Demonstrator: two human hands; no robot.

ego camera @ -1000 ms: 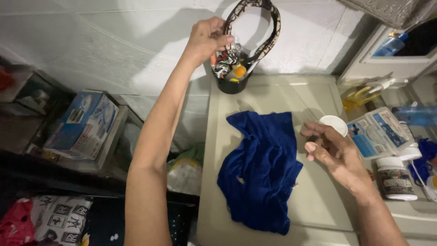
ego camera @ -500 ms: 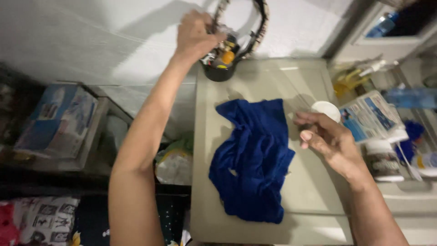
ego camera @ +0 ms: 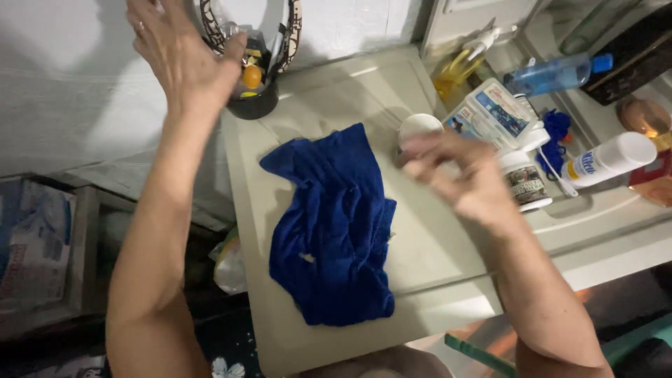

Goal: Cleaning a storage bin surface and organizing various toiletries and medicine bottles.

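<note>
- Since a moment ago the left hand (ego camera: 183, 59) has let go of the patterned loop handle (ego camera: 287, 31) and opened; the view has also swung, so the whole table sits further left.
- That hand now hovers with fingers spread and palm open just beside the small dark round basket (ego camera: 255, 101), which stands at the far corner of the pale plastic tabletop (ego camera: 434, 245) against the white wall, stuffed with small bottles and an orange-capped thing.
- The right hand (ego camera: 465, 175) hangs above the table with fingers loosely curled; it is blurred, and I cannot tell whether it pinches anything.
- Just behind it sits a white round cup (ego camera: 418, 127).
- The crumpled dark blue cloth (ego camera: 332, 224) lies flat mid-table, touched by neither hand.
- To my eye the step is sorting at the basket; the next move calls for a careful reach among its crowded contents.
- Right of the table: a white jar (ego camera: 526, 183), a blue-and-white box (ego camera: 493, 112), a blue bottle (ego camera: 553, 71).
</note>
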